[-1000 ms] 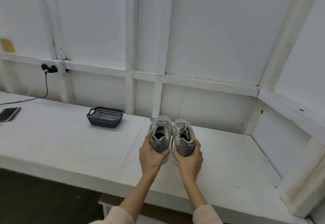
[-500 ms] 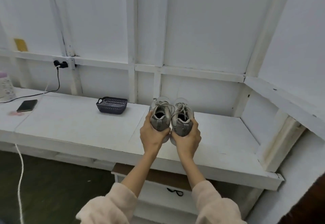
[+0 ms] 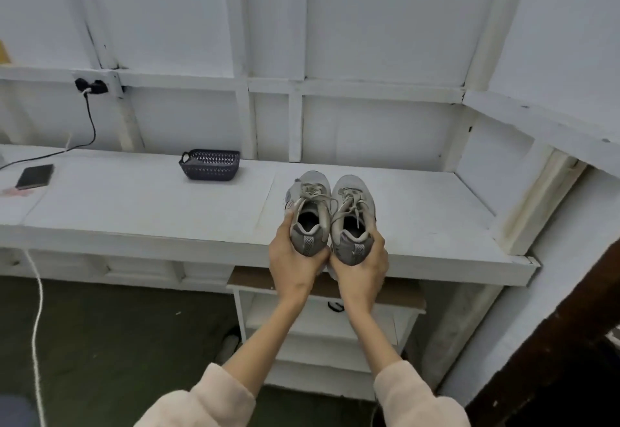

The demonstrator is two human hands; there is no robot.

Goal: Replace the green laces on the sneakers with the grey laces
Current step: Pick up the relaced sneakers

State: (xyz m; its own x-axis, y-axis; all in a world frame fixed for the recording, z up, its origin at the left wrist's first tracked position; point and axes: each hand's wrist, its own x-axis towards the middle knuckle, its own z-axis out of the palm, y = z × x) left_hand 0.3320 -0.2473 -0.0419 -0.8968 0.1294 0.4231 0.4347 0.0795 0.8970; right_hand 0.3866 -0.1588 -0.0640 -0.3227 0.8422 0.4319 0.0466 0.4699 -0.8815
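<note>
Two grey sneakers are held side by side above the front edge of the white bench (image 3: 134,222), heels toward me. My left hand (image 3: 295,258) grips the heel of the left sneaker (image 3: 307,205). My right hand (image 3: 364,265) grips the heel of the right sneaker (image 3: 352,211). Both shoes carry pale greyish laces (image 3: 350,200), loosely tied over the tongues. No green lace shows.
A dark plastic basket (image 3: 209,165) stands on the bench at the back, left of the shoes. A dark phone (image 3: 35,176) lies far left, with a black cable (image 3: 89,124) running to a wall socket. A small white shelf unit (image 3: 322,332) stands under the bench.
The view has pulled back from the bench and the sneakers have come toward its front edge with my hands. Both hands keep the same hold on the heels.
</note>
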